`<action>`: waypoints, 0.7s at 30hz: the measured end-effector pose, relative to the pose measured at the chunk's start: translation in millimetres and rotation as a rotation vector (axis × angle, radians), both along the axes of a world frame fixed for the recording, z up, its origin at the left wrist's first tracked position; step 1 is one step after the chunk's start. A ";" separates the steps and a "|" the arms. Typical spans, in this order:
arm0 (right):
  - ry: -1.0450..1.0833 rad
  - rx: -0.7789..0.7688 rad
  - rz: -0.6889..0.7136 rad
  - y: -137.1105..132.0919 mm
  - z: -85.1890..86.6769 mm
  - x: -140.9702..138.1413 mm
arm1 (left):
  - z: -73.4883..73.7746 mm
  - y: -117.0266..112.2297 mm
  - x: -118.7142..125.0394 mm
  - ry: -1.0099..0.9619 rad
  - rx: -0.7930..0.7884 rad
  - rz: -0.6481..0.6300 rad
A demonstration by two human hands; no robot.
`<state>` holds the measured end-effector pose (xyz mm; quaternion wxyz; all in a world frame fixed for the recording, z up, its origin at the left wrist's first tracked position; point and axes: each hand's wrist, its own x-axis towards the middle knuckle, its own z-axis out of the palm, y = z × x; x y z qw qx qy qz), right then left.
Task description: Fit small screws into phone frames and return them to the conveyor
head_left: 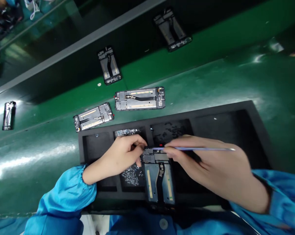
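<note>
**One phone frame (152, 184) under close handwork**

The thin metal-and-plastic frame lies in a black foam tray (223, 112), its end overhanging a compartment. It should feel light and stiff, though its ribbon cable (161, 176) looks fragile; the long edges seem the safest hold. The left hand (119, 156) curls at the top end, hiding any pinch. The right hand (211, 166) pinches a slim pick (198, 148) across that end. Loose screws (132, 175) sit beside the frame, and more frames (139, 98) lie beyond on the green desk (211, 78).
</note>
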<state>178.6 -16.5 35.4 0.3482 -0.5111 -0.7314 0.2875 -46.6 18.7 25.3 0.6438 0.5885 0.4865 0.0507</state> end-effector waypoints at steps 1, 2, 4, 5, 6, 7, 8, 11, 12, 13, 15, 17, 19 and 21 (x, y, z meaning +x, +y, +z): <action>0.001 0.034 0.056 4.3 -4.2 -3.6 | -0.5 0.3 -0.7 -0.010 -0.041 0.004; 0.001 0.059 0.108 7.4 -8.1 -6.4 | -1.2 0.7 -1.4 -0.019 -0.086 0.012; -0.008 0.079 0.157 10.3 -14.1 -9.8 | -2.7 1.5 -2.2 -0.034 -0.167 0.027; -0.018 0.082 0.158 10.4 -15.9 -10.4 | -3.3 2.0 -2.3 -0.041 -0.189 0.032; -0.035 0.084 0.154 10.1 -17.0 -10.5 | -3.6 2.4 -2.3 -0.046 -0.201 0.033; -0.051 0.089 0.148 9.6 -17.6 -10.2 | -3.8 2.9 -2.1 -0.052 -0.202 0.032; -0.063 0.095 0.146 9.1 -17.8 -9.8 | -3.8 3.2 -1.7 -0.054 -0.201 0.030; -0.071 0.106 0.143 8.6 -17.4 -8.4 | -3.3 3.6 -0.2 -0.049 -0.212 0.027; -0.074 0.102 0.141 8.8 -17.1 -8.1 | -3.3 3.5 0.4 -0.049 -0.219 0.031; -0.076 0.096 0.137 9.0 -16.9 -7.9 | -3.3 3.3 1.0 -0.047 -0.224 0.038; -0.087 0.092 0.125 9.1 -16.6 -8.0 | -3.9 2.7 2.0 -0.050 -0.229 0.055; -0.098 0.102 0.114 8.6 -16.6 -8.6 | -4.5 2.4 2.6 -0.057 -0.230 0.067; -0.102 0.118 0.106 7.3 -16.9 -9.4 | -4.8 2.5 3.0 -0.059 -0.228 0.072; -0.103 0.135 0.102 5.6 -17.3 -10.4 | -4.6 3.2 3.3 -0.057 -0.224 0.073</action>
